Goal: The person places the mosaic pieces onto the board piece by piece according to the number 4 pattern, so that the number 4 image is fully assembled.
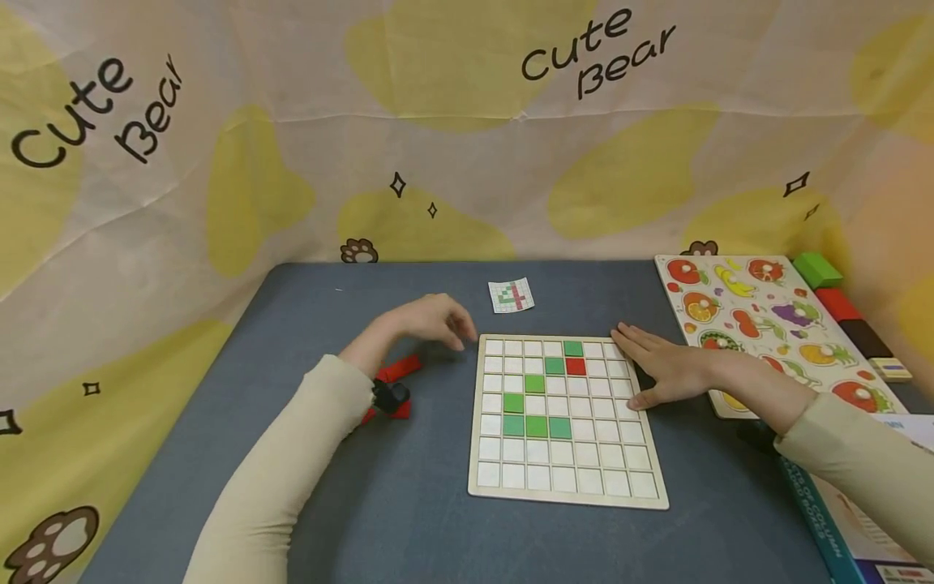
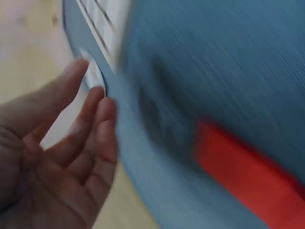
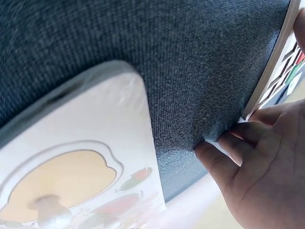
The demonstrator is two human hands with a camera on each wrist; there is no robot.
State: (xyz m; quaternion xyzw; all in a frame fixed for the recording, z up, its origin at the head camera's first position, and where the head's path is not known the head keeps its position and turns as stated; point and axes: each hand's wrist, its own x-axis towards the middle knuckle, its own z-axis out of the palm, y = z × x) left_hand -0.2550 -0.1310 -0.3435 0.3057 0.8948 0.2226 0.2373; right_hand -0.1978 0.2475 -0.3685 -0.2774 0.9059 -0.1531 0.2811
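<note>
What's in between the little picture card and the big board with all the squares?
Just a bare strip of dark tabletop. The head view shows it between the little card and the board.

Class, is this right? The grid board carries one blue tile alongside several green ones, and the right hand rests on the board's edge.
The colour is wrong: the head view shows one red tile, not blue, alongside several green tiles on the grid board. The right hand does rest on its edge.
</note>
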